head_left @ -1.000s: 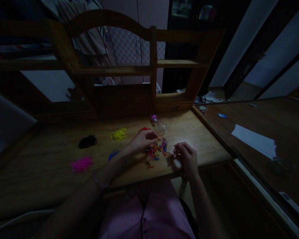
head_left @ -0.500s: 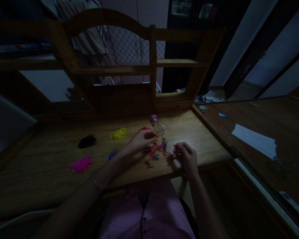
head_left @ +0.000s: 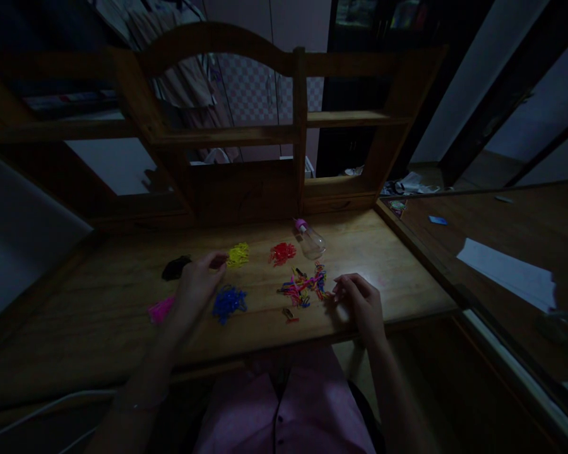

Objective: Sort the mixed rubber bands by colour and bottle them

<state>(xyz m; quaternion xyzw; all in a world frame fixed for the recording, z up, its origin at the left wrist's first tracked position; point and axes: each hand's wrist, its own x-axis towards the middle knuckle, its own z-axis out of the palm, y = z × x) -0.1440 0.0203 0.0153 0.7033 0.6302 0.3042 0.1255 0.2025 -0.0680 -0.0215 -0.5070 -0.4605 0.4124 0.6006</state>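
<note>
Your left hand (head_left: 196,284) has bent fingers at the left edge of the yellow band pile (head_left: 239,255); whether they grip a band cannot be told. That pile lies right of them, this hand the nearer, with no clear long axis. The mixed-colour band pile (head_left: 303,287) spreads mainly left to right, just left of your right hand (head_left: 362,299), its fingers curled, grip unconfirmed.
</note>
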